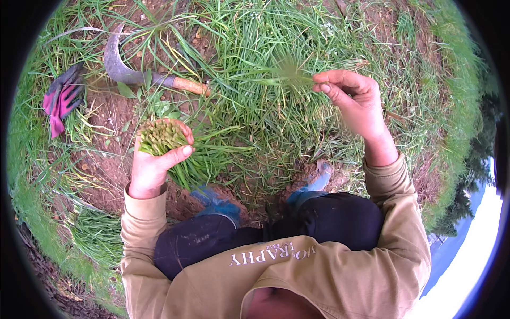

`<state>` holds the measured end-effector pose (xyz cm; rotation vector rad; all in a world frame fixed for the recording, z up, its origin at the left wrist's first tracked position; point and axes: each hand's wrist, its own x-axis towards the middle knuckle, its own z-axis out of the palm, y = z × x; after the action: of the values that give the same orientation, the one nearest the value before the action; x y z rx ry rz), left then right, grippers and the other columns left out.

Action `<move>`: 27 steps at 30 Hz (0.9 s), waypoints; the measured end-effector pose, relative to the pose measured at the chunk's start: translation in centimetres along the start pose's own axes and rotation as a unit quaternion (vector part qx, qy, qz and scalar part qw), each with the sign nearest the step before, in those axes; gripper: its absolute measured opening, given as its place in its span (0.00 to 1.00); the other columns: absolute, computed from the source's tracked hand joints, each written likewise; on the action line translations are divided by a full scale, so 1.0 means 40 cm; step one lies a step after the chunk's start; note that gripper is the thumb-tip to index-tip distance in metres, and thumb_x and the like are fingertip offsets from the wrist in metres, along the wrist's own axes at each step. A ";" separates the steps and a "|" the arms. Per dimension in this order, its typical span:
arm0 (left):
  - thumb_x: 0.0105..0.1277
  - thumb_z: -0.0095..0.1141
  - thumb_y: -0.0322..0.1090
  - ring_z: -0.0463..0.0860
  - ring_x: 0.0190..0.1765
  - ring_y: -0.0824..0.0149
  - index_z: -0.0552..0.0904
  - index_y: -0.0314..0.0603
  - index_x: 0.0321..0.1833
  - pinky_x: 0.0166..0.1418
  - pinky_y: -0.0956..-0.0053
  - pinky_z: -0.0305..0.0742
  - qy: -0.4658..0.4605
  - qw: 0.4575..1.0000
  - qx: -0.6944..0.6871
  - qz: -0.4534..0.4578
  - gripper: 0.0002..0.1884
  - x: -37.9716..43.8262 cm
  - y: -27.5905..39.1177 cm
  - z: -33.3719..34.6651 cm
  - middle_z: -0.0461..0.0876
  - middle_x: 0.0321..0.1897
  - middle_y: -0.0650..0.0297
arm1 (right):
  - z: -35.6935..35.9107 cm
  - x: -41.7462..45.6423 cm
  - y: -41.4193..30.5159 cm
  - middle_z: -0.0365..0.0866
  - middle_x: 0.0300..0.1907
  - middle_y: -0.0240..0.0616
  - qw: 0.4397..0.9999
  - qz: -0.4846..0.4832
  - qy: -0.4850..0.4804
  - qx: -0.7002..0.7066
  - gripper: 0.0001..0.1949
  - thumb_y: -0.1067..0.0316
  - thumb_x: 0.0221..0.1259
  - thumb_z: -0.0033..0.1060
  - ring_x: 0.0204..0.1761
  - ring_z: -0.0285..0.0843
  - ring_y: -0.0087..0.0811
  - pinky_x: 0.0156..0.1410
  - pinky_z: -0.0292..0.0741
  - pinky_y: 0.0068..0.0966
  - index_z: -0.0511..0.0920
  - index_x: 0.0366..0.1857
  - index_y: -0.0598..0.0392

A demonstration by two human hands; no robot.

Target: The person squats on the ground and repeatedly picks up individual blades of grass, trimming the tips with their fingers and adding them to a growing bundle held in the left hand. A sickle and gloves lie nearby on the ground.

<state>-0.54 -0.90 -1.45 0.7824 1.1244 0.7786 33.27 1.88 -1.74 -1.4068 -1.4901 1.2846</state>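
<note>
My left hand (153, 171) is wrapped around a thick bundle of green stalks (161, 137). The pale cut ends face up toward me, and the long leaves (203, 159) spread out to the right below the thumb. Out to the right, my right hand (350, 99) pinches a thin green blade (303, 77) between thumb and fingertips. That blade is blurred, so its full length cannot be made out. Beneath it lies a broad patch of long grass-like leaves (259, 52).
A sickle (127, 73) with a wooden handle lies at the upper left. Beside it is a pink and black work glove (63, 97). Another heap of green leaves (95, 231) rests at the lower left. Blue plastic covers (217, 205) wrap my muddy feet.
</note>
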 end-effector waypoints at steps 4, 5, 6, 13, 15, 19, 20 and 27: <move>0.46 0.64 0.18 0.78 0.37 0.69 0.76 0.34 0.37 0.41 0.76 0.75 -0.006 1.000 0.000 0.002 0.16 -0.002 0.001 0.004 0.78 0.32 0.60 | -0.009 0.004 0.025 0.82 0.33 0.31 0.997 -0.061 0.027 0.038 0.07 0.75 0.56 0.58 0.30 0.76 0.18 0.37 0.73 0.14 0.80 0.39 0.58; 0.46 0.64 0.18 0.78 0.37 0.69 0.76 0.34 0.38 0.41 0.76 0.75 -0.007 1.000 -0.001 0.002 0.16 -0.001 0.000 0.003 0.78 0.32 0.60 | -0.006 0.006 0.018 0.82 0.32 0.31 0.996 -0.040 0.031 0.077 0.07 0.75 0.57 0.58 0.29 0.75 0.17 0.34 0.72 0.13 0.80 0.38 0.58; 0.46 0.64 0.18 0.78 0.37 0.68 0.76 0.34 0.38 0.41 0.77 0.75 -0.008 1.000 -0.002 0.002 0.16 -0.002 -0.001 0.002 0.78 0.32 0.60 | -0.006 0.007 0.012 0.81 0.32 0.30 0.992 -0.019 0.035 0.116 0.07 0.75 0.57 0.58 0.27 0.74 0.16 0.32 0.70 0.12 0.80 0.38 0.58; 0.45 0.64 0.18 0.78 0.37 0.68 0.76 0.33 0.38 0.40 0.77 0.76 -0.010 1.000 -0.003 0.005 0.16 -0.002 -0.001 0.006 0.78 0.32 0.60 | -0.020 0.011 0.001 0.80 0.27 0.27 0.980 0.054 0.026 0.192 0.06 0.73 0.58 0.58 0.22 0.71 0.13 0.22 0.59 0.07 0.80 0.38 0.56; 0.45 0.65 0.18 0.78 0.37 0.68 0.76 0.34 0.38 0.40 0.77 0.76 -0.012 1.000 -0.004 0.005 0.16 0.000 0.000 0.009 0.78 0.32 0.60 | -0.020 0.010 0.006 0.79 0.27 0.27 0.977 0.066 0.019 0.201 0.06 0.72 0.58 0.58 0.21 0.70 0.12 0.22 0.59 0.08 0.80 0.38 0.55; 0.45 0.65 0.18 0.78 0.36 0.70 0.76 0.34 0.38 0.39 0.78 0.75 -0.022 1.000 0.003 0.003 0.16 0.000 0.007 0.016 0.79 0.31 0.61 | -0.010 0.011 0.009 0.80 0.27 0.27 0.972 0.101 0.006 0.211 0.06 0.72 0.58 0.58 0.21 0.70 0.12 0.21 0.59 0.08 0.80 0.38 0.55; 0.45 0.65 0.18 0.78 0.36 0.70 0.76 0.34 0.37 0.39 0.79 0.74 -0.027 1.000 0.008 0.003 0.16 0.001 0.008 0.016 0.79 0.31 0.61 | -0.005 0.011 0.009 0.80 0.27 0.28 0.971 0.110 0.003 0.214 0.06 0.71 0.58 0.59 0.21 0.70 0.12 0.21 0.60 0.08 0.80 0.38 0.55; 0.47 0.64 0.18 0.80 0.36 0.73 0.77 0.32 0.39 0.42 0.80 0.76 -0.103 0.994 0.001 -0.042 0.15 -0.002 0.024 0.061 0.80 0.33 0.62 | 0.044 0.010 -0.008 0.81 0.28 0.31 0.964 0.137 -0.037 0.226 0.06 0.71 0.57 0.59 0.21 0.71 0.14 0.22 0.63 0.07 0.79 0.37 0.58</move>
<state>1.65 -0.85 -0.02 0.7927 0.9671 0.6116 31.44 1.95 -1.94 -1.2930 -0.9763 1.7343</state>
